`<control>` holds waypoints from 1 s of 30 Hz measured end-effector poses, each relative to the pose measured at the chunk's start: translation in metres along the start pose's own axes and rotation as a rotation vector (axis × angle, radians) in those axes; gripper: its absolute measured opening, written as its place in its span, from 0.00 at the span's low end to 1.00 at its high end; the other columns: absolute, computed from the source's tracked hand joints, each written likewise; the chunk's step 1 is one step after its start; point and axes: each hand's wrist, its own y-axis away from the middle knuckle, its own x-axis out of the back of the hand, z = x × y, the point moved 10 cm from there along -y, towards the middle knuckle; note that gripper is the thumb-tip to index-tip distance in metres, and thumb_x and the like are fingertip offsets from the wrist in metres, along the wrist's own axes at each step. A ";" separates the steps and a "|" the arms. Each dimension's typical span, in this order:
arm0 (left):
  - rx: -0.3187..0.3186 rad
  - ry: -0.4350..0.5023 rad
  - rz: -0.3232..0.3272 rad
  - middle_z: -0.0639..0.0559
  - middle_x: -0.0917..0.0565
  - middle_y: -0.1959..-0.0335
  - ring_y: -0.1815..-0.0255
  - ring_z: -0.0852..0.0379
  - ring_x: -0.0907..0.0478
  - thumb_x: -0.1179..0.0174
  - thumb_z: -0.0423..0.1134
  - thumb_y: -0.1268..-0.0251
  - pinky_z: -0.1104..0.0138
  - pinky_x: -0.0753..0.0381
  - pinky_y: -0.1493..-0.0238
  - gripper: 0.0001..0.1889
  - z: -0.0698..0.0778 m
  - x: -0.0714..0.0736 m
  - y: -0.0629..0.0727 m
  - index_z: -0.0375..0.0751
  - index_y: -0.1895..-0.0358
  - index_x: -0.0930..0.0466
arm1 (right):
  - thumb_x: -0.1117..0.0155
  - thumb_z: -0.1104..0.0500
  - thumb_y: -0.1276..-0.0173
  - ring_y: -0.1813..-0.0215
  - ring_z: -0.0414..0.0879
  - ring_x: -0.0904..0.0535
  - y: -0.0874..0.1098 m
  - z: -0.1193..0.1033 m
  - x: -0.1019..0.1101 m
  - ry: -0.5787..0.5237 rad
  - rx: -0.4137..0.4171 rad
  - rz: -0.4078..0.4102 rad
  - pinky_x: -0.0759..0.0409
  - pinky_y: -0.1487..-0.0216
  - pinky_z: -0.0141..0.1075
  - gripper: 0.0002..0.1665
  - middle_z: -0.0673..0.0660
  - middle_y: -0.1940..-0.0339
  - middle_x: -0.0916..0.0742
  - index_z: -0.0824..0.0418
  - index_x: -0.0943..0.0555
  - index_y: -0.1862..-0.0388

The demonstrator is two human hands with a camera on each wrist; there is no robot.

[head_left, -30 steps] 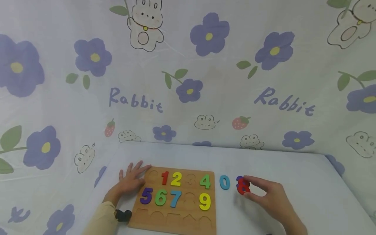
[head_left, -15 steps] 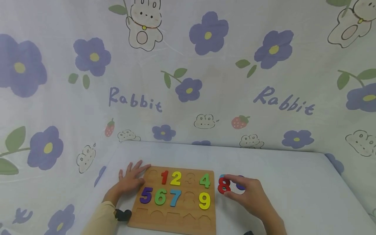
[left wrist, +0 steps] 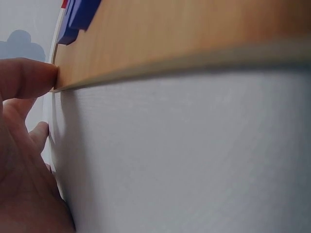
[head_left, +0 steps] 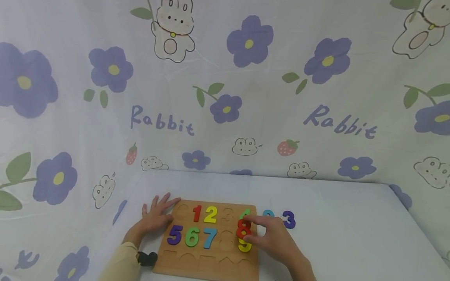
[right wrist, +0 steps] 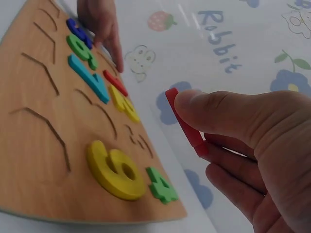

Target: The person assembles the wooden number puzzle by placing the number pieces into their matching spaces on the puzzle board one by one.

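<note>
My right hand [head_left: 279,238] pinches a red number 8 piece [head_left: 244,228] between thumb and fingers. In the head view it overlaps the green 4 [head_left: 245,214] and yellow 9 [head_left: 245,247]; in the right wrist view, the 8 [right wrist: 183,121] is seen edge-on, raised off the wooden number board [head_left: 207,252]. My left hand [head_left: 156,218] has its fingers spread at the board's left edge, with the thumb touching the edge in the left wrist view. The board also carries a red 1, yellow 2, purple 5, green 6 and blue 7 [head_left: 209,237]. Bare recesses include the 3 and 8 shapes.
Right of the board, a purple 3 [head_left: 290,219] and a partly hidden blue 0 [head_left: 268,213] lie on the white table [head_left: 351,226]. Behind the table hangs a cloth [head_left: 267,97] printed with flowers and rabbits.
My right hand has carried the red 8 leftward, from over the purple 3, past the blue 0, to above the board's right side. The purple 3 is uncovered. My left hand stays put.
</note>
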 end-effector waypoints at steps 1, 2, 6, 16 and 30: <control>0.010 -0.006 -0.005 0.33 0.50 0.09 0.11 0.20 0.72 0.40 0.42 0.32 0.21 0.86 0.24 0.37 0.000 0.000 0.000 0.59 0.17 0.28 | 0.15 0.51 0.35 0.35 0.57 0.12 -0.001 -0.001 -0.004 -0.008 0.001 -0.013 0.13 0.33 0.60 0.27 0.50 0.40 0.06 0.46 0.09 0.37; 0.016 -0.009 -0.013 0.32 0.50 0.09 0.11 0.19 0.72 0.40 0.41 0.32 0.20 0.86 0.24 0.37 0.001 0.000 0.000 0.58 0.17 0.29 | 0.16 0.50 0.35 0.34 0.58 0.12 -0.001 -0.002 -0.008 -0.009 0.003 -0.024 0.14 0.33 0.61 0.27 0.51 0.39 0.06 0.47 0.09 0.37; 0.011 -0.021 -0.008 0.32 0.50 0.09 0.11 0.19 0.72 0.41 0.43 0.31 0.20 0.85 0.24 0.37 0.000 -0.001 -0.001 0.59 0.17 0.29 | 0.16 0.47 0.35 0.37 0.55 0.11 -0.003 -0.005 -0.022 0.030 0.036 -0.052 0.13 0.34 0.59 0.28 0.52 0.39 0.06 0.50 0.09 0.36; -0.008 0.003 0.007 0.31 0.49 0.09 0.11 0.19 0.72 0.40 0.44 0.32 0.20 0.85 0.25 0.36 0.001 -0.001 0.001 0.61 0.18 0.28 | 0.17 0.51 0.32 0.46 0.44 0.13 -0.006 -0.016 -0.047 0.082 0.147 -0.077 0.10 0.39 0.43 0.28 0.49 0.42 0.06 0.52 0.11 0.34; 0.024 -0.042 0.004 0.33 0.49 0.09 0.10 0.20 0.71 0.42 0.42 0.29 0.21 0.83 0.23 0.36 -0.004 -0.004 -0.004 0.55 0.16 0.30 | 0.18 0.51 0.32 0.38 0.45 0.14 -0.013 -0.014 -0.073 0.148 0.112 -0.164 0.14 0.31 0.52 0.29 0.47 0.37 0.08 0.51 0.12 0.33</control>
